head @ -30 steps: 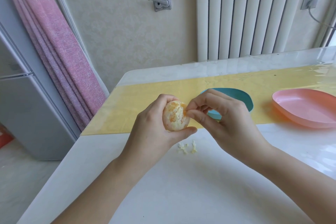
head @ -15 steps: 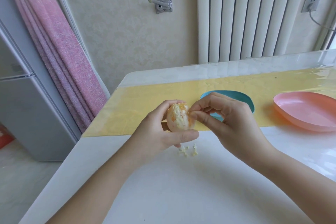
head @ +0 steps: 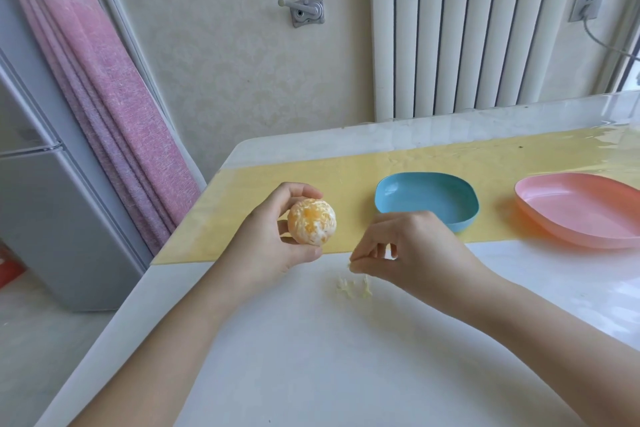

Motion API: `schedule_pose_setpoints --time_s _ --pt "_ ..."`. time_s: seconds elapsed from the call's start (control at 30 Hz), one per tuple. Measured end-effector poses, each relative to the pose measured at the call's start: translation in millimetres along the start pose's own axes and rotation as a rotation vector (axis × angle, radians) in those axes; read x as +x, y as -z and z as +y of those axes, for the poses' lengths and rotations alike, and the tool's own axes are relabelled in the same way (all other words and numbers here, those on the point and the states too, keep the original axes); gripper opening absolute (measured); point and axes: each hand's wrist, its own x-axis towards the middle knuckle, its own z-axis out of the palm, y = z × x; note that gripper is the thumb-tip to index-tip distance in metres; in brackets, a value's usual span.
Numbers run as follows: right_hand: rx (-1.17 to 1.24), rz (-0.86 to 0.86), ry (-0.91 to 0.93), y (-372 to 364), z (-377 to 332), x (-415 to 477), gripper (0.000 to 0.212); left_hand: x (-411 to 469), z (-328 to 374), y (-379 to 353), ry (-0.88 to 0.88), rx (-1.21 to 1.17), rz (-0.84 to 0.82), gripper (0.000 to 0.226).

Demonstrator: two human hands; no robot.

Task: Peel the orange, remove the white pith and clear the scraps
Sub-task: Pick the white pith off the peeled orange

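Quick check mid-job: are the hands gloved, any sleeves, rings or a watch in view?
No gloves: left hand and right hand are bare. The left forearm and right forearm are bare too, no sleeve edge in frame. No ring, watch or bracelet shows.

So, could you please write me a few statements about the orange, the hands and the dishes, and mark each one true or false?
1. The left hand holds the round peeled orange. True.
2. The pale pith scraps lie in the blue plastic dish. False: they lie on the white tabletop, and the dish looks empty.
3. The right hand touches the orange. False: it is apart from the fruit, low over the scraps, pinching a pale shred.
4. The pink oval plastic dish stands to the right of the blue one. True.
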Motion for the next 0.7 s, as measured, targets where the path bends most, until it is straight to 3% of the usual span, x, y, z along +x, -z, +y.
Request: schedule_pose_setpoints --time_s 0.13,0.37,0.57,0.7 --pt "-0.051 0.076 0.029 2 -3 0 0.033 -1 3 -3 -0.038 0.000 -0.006 0.065" --pt "0.123 0.174 0.022 3 -6 -1 0.001 -4 6 -5 -0.059 0.022 -0.029 0.064" --pt "0.071 0.272 0.185 3 -5 -1 0.018 -8 11 -7 -0.056 0.075 -0.099 0.064" --pt "0.020 0.274 0.256 0 -2 0 0.015 -12 15 -9 -0.052 0.095 -0.147 0.063"
